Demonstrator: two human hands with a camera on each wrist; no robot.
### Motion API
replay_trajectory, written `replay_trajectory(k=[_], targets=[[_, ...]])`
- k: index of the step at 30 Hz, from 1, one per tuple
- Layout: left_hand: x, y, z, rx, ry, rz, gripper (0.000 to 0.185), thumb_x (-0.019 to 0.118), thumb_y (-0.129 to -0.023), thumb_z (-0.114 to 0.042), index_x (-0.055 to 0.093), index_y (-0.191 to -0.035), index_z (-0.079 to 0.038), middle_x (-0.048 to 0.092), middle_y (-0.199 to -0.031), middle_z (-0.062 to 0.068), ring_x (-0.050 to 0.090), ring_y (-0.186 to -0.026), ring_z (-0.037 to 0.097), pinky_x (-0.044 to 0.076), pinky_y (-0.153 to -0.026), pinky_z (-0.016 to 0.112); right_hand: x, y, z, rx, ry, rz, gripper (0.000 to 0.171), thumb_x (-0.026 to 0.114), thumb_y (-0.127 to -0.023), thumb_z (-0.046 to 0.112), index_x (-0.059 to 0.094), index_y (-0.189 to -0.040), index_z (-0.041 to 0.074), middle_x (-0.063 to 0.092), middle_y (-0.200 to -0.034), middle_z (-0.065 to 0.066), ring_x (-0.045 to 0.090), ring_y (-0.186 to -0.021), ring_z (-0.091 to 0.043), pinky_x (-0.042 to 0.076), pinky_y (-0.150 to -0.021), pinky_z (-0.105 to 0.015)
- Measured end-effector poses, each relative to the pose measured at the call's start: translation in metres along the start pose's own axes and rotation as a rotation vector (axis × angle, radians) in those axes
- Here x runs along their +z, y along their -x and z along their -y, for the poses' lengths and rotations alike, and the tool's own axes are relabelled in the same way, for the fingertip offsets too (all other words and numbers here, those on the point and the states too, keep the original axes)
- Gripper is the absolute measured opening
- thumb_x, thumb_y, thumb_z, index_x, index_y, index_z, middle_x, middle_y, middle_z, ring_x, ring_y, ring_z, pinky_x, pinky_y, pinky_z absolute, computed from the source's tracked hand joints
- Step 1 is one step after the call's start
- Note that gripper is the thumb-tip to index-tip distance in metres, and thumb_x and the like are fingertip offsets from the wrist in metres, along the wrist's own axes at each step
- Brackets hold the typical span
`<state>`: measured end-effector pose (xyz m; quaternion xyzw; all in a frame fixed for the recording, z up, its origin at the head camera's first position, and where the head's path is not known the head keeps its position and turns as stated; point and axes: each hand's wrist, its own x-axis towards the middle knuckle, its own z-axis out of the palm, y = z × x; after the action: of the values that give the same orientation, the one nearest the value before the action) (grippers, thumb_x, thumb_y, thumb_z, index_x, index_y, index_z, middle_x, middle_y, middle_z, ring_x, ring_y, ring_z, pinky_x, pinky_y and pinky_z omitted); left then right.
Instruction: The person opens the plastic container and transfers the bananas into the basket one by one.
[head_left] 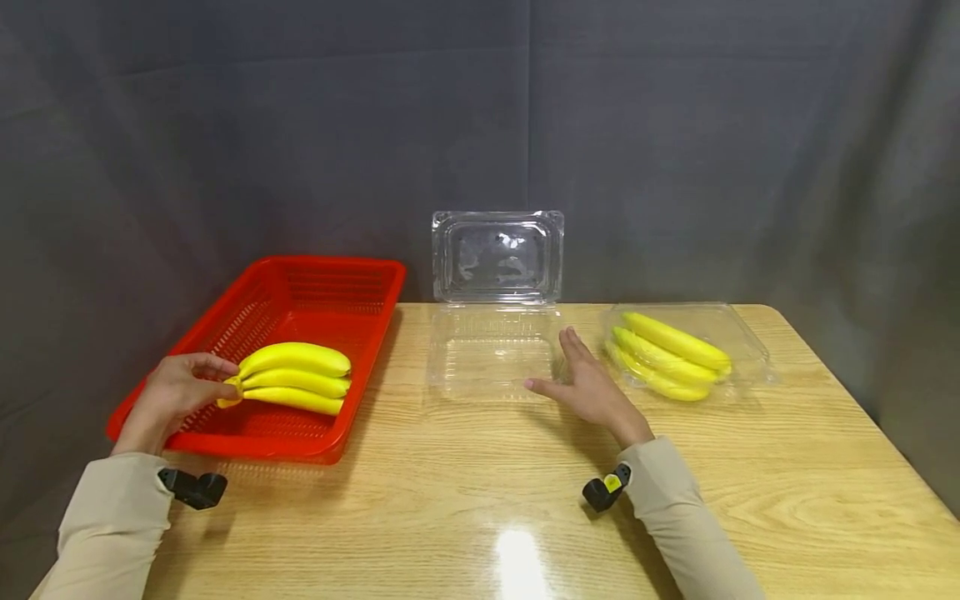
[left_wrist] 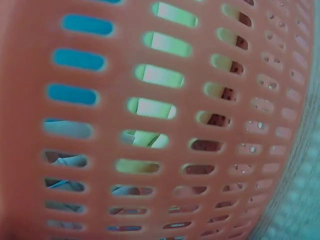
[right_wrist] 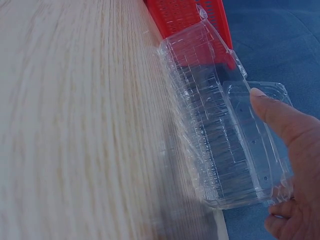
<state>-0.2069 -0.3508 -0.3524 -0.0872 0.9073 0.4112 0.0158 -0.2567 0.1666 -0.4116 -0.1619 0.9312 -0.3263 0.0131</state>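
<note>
My left hand [head_left: 180,392] pinches the stem end of a bunch of yellow bananas [head_left: 296,379], over the red plastic basket [head_left: 367,392]. In the left wrist view the basket's slotted wall [left_wrist: 105,120] fills most of the picture and hides the hand. Beside the right edge of a clear plastic clamshell box [head_left: 495,358] is my right hand [head_left: 588,387], its fingers straight and its thumb apart from them. The box stands with its lid [head_left: 498,258] raised at the back. In the right wrist view the thumb [right_wrist: 277,115] lies by the box's rim; contact is unclear.
Another clear box [head_left: 738,337], holding several bananas [head_left: 667,358], stands on the right of the wooden table [head_left: 420,517]. A grey cloth [head_left: 480,125] hangs behind the table, and the table's right edge slopes toward the front.
</note>
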Motion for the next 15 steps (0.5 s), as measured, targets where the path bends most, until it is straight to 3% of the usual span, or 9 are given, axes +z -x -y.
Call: replay_trajectory(k=[6, 15], targets=[[-0.0018, 0.0006, -0.0002, 0.018, -0.066, -0.023, 0.046, 0.075, -0.080, -0.008, 0.058, -0.116, 0.014, 0.066, -0.099, 0.019, 0.052, -0.086, 0.032, 0.047, -0.062, 0.028, 0.0007, -0.0011, 0.0004, -0.002, -0.001, -0.001, 0.112, 0.058, -0.083, 0.068, 0.005, -0.154, 0.001, 0.000, -0.160, -0.014, 0.002, -0.146, -0.029, 0.011, -0.114, -0.050], [-0.0028, 0.0012, -0.0033, 0.031, -0.132, 0.017, 0.045, 0.078, -0.077, -0.007, 0.058, -0.111, 0.014, 0.066, -0.091, 0.016, 0.056, -0.078, 0.030, 0.050, -0.059, 0.029, 0.0001, -0.0012, 0.0004, 0.000, 0.021, -0.002, 0.110, 0.058, -0.084, 0.068, 0.005, -0.154, 0.001, -0.001, -0.160, -0.014, 0.003, -0.145, -0.030, 0.012, -0.114, -0.050]])
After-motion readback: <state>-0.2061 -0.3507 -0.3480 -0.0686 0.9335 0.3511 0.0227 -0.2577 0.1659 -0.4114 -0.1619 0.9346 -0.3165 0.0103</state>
